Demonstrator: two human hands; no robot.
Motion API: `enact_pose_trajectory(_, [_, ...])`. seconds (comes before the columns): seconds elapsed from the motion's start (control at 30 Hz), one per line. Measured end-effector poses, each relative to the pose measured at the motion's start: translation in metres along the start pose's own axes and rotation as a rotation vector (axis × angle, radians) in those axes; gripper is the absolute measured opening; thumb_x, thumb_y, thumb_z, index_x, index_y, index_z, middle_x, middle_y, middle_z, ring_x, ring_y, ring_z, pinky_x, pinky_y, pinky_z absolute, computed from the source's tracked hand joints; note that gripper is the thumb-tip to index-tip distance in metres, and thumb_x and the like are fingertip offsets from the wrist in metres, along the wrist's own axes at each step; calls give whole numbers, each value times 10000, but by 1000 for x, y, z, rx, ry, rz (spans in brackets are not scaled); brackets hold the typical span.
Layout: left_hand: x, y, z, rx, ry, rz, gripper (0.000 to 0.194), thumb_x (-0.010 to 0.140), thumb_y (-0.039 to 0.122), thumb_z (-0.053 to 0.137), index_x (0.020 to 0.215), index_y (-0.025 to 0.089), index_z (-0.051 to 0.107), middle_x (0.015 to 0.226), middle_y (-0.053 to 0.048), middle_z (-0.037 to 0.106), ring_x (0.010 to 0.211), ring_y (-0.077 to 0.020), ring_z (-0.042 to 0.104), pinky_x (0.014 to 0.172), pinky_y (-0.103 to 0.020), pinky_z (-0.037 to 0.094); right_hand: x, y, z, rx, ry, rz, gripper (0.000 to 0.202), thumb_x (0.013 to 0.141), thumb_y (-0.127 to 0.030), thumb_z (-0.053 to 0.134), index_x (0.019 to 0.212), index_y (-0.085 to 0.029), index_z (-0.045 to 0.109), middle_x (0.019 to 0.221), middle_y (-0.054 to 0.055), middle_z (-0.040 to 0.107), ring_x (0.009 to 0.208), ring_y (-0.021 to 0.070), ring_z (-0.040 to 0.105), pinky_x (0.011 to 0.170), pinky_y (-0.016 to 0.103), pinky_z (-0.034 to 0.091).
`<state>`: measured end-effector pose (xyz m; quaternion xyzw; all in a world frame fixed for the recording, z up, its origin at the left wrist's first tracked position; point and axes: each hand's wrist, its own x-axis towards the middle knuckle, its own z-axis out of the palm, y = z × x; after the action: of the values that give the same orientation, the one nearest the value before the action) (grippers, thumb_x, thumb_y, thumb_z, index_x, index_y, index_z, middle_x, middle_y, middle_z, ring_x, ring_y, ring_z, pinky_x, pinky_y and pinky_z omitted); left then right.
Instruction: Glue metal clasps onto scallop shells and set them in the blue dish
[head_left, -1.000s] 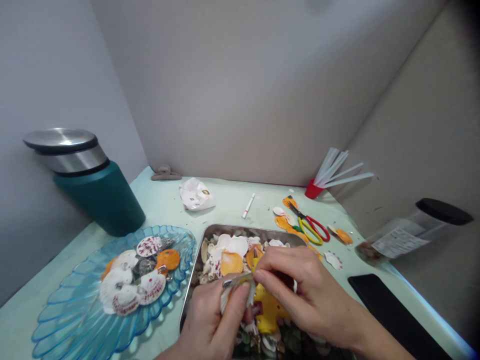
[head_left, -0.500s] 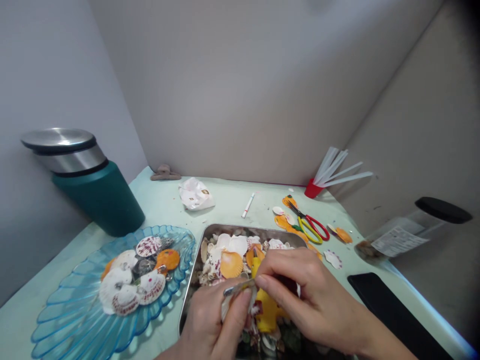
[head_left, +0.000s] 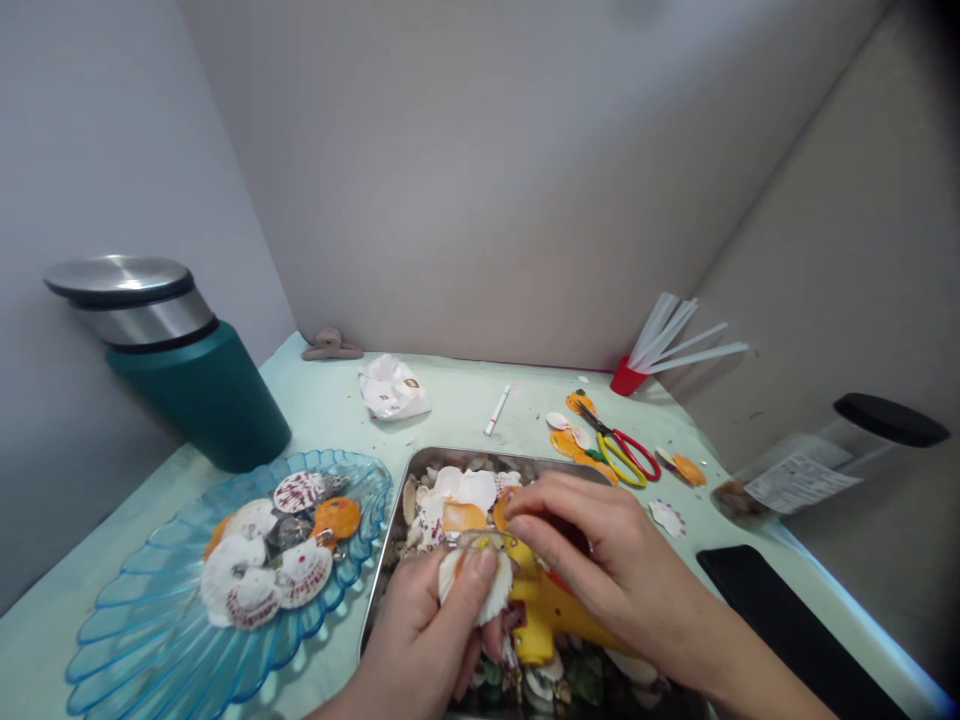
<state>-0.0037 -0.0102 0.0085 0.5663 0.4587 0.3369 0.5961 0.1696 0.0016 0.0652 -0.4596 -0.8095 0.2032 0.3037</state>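
My left hand (head_left: 427, 610) pinches a white scallop shell (head_left: 480, 590), thumb pressed on its face. Along the shell's upper edge runs a thin metal piece (head_left: 480, 535) that looks like a clip. My right hand (head_left: 600, 560) is closed in a pinch by the right end of that metal piece; what its fingertips hold, if anything, cannot be made out. Below the hands, a yellow hot glue gun (head_left: 536, 610) lies on shells in a metal tray (head_left: 427, 455), partly hidden by my right hand. An orange shell (head_left: 463, 516) lies just beyond the held one.
Left, a blue glass dish (head_left: 150, 620) holds several shells; behind it stands a green bottle (head_left: 202, 400). Scissors (head_left: 626, 455), loose shells and a red cup (head_left: 628, 377) of glue sticks are back right. A clear jar (head_left: 810, 470) and black object (head_left: 780, 620) sit right.
The shell in my left hand has turned from edge-on so that its white face now shows. My right hand has shifted slightly up, uncovering more of the glue gun.
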Motion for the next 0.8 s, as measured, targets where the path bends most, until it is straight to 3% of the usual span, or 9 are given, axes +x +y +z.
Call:
enact_pose_trajectory(0.13, [3,-4,0,-66,-2,-14,539,861,567,457,527,149,516,382,61,381,306,-42,321,350,-179,200,-1,-1,0,50,-17,-75,173,908,-143,524,1033,-203,627,932,29,597,822,146,576,727,274,436])
enact_pose_trajectory(0.37, [5,-6,-1,-136,-39,-6,526,849,575,473,562,137,518,456,41,462,310,-26,331,346,-168,206,-3,-2,5,29,-17,-129,251,880,-65,507,1074,-192,603,965,45,588,861,156,585,767,291,464])
enact_pose_trajectory(0.7, [3,-2,0,-65,-47,-29,473,845,540,493,577,151,503,406,61,396,332,-52,348,363,-174,223,-1,-4,16,-58,103,-175,179,863,-72,499,968,-172,604,960,70,601,898,194,563,758,326,466])
enact_pose_trajectory(0.8, [3,-2,1,-58,-58,-15,473,853,540,480,581,153,495,445,46,445,322,-44,344,356,-177,214,-1,-3,20,-119,109,-166,143,867,-88,494,922,-171,597,928,70,610,868,205,564,740,340,463])
